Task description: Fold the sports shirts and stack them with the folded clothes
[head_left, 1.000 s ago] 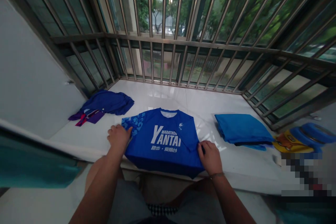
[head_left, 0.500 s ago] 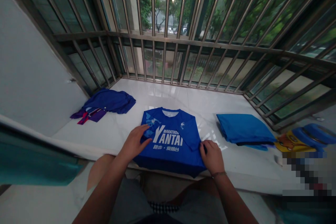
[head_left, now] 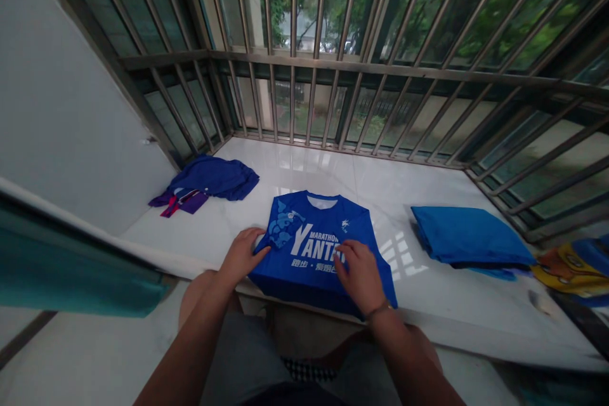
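Note:
A blue T-shirt [head_left: 314, 235] with white "MARATHON YANTAI" lettering lies front-up on the white sill [head_left: 333, 177], both sleeves folded in over its body. My left hand [head_left: 242, 255] rests with fingers stretched out on the shirt's left edge, by the folded patterned sleeve. Over the right part of the lettering, my right hand [head_left: 360, 274] lies flat on the chest, fingers spread. Neither hand holds anything.
A crumpled dark blue and purple garment [head_left: 207, 181] lies at the back left of the sill. A folded lighter blue cloth stack [head_left: 469, 238] sits to the right, with a yellow and blue item [head_left: 573, 263] beyond it. Metal window bars [head_left: 333, 70] enclose the sill.
My left hand folded the left sleeve in over the shirt and now rests at its edge. My right hand slid from the right hem onto the chest. The view shifted right.

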A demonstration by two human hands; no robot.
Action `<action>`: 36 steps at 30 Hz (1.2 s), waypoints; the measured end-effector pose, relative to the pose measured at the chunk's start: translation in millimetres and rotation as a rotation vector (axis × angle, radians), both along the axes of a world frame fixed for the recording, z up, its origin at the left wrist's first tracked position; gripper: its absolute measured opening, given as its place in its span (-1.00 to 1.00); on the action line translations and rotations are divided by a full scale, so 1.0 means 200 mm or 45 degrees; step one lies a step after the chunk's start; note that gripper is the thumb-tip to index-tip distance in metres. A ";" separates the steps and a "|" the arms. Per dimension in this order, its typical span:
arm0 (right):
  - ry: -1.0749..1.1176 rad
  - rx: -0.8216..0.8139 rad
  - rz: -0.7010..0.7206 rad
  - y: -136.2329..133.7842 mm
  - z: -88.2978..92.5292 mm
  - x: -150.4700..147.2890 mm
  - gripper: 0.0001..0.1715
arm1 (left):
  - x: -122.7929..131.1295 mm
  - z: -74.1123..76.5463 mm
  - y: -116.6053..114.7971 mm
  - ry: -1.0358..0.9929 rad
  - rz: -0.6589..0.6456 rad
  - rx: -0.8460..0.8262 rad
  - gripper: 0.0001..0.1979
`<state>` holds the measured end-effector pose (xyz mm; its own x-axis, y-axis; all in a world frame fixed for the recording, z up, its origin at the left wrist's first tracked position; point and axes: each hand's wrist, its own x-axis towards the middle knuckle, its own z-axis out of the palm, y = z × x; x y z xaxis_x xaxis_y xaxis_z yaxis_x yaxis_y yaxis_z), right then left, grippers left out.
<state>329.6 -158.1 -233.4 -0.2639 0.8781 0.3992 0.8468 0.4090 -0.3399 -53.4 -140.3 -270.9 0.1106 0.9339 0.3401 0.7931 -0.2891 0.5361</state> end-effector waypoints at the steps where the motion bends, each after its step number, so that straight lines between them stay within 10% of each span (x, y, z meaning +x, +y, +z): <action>1: 0.002 -0.051 0.087 0.02 0.01 -0.15 -0.66 | 0.01 0.01 0.00 0.006 0.014 0.008 -0.62; 5: -0.051 -0.164 0.217 0.13 0.00 -0.68 -0.35 | 0.02 0.03 0.01 0.005 0.025 -0.010 -0.74; 9: -0.062 -0.148 0.228 0.25 -0.01 -0.90 -0.76 | 0.01 0.06 0.02 -0.083 0.043 -0.048 -0.73; 19: 0.136 -0.005 0.487 0.28 -0.03 -0.85 -0.84 | -0.02 0.02 0.04 -0.223 0.089 0.000 -0.71; 29: 0.060 -0.213 -0.268 0.33 -0.11 -0.89 -0.59 | -0.03 0.01 0.04 -0.114 0.112 -0.044 -0.69; 36: 0.136 -0.227 -0.289 0.35 -0.11 -0.86 -0.86 | -0.04 0.02 0.03 -0.047 0.068 -0.040 -0.76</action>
<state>158.2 -87.3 -255.0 -0.0178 0.9685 0.2485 0.8655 0.1394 -0.4811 -60.8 -135.3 -267.7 0.0484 0.9484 0.3133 0.7866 -0.2295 0.5732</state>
